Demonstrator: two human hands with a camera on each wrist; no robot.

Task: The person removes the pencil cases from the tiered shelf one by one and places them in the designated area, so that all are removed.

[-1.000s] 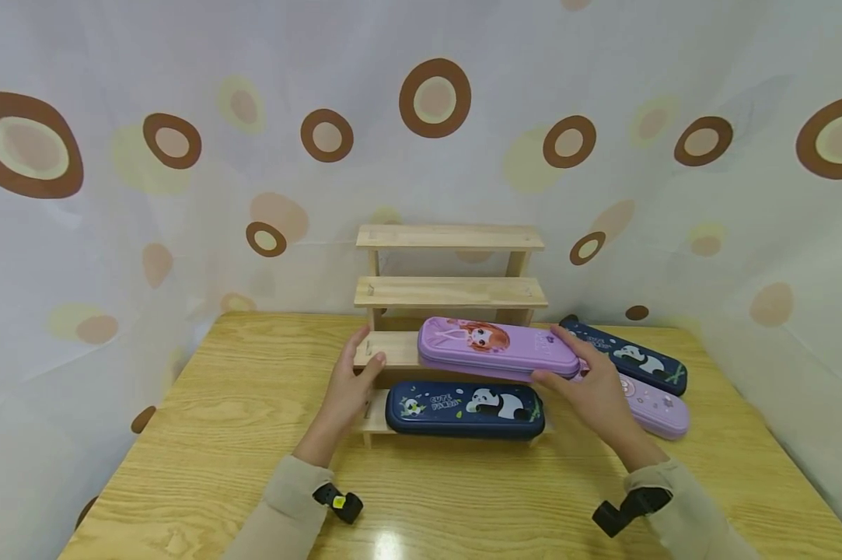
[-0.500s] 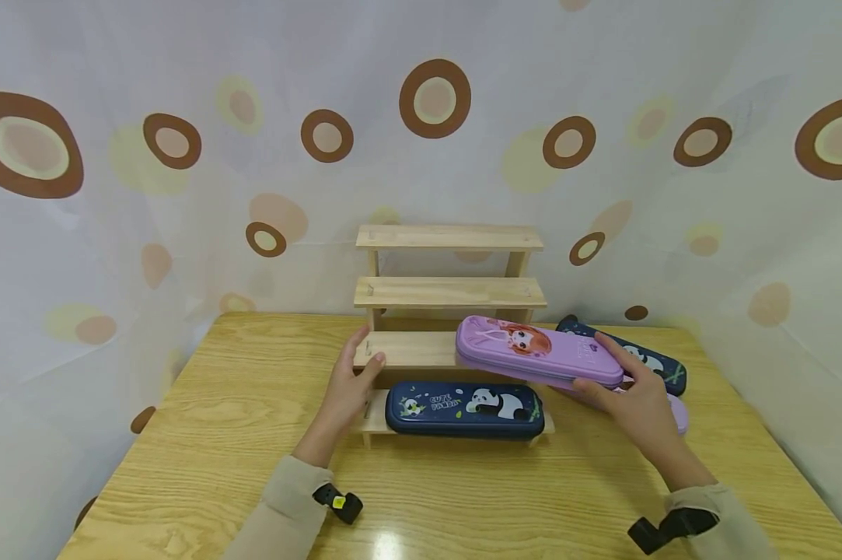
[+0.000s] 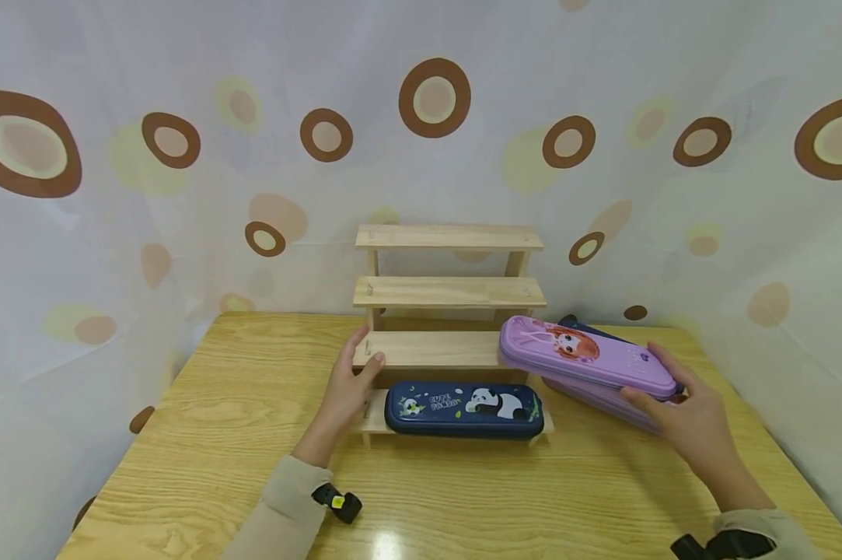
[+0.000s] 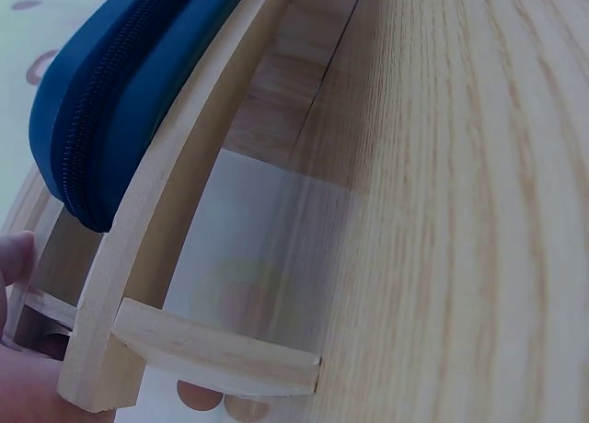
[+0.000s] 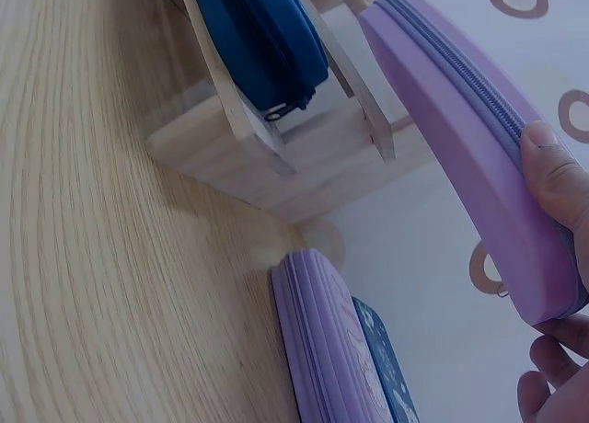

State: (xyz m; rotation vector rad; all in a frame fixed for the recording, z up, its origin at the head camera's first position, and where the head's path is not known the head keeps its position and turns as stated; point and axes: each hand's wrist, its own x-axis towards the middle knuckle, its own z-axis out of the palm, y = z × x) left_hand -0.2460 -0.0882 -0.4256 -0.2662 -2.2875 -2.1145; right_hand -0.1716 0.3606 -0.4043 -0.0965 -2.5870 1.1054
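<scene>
In the head view my right hand [image 3: 686,412] grips the right end of a purple pencil case [image 3: 588,354] with a red-haired girl on its lid. The case is held up off the table and tilted, its left end by the right end of a stepped wooden rack's second tier. My left hand [image 3: 347,389] holds the left end of that rack [image 3: 427,350], thumb at the tier's edge; some fingers are hidden. On the lowest tier lies a navy panda pencil case [image 3: 462,410], whose zip side shows in the left wrist view.
Under and behind the held case, a lilac pencil case [image 5: 327,340] and another navy case [image 5: 385,363] lie side by side on the wooden table [image 3: 253,451]. The rack's two upper tiers [image 3: 448,292] rise toward a patterned cloth backdrop [image 3: 421,179].
My right hand has drawn the purple pencil case to the right, from over the second tier toward the table's right side, where it now covers more of the lying cases. My left hand stays put.
</scene>
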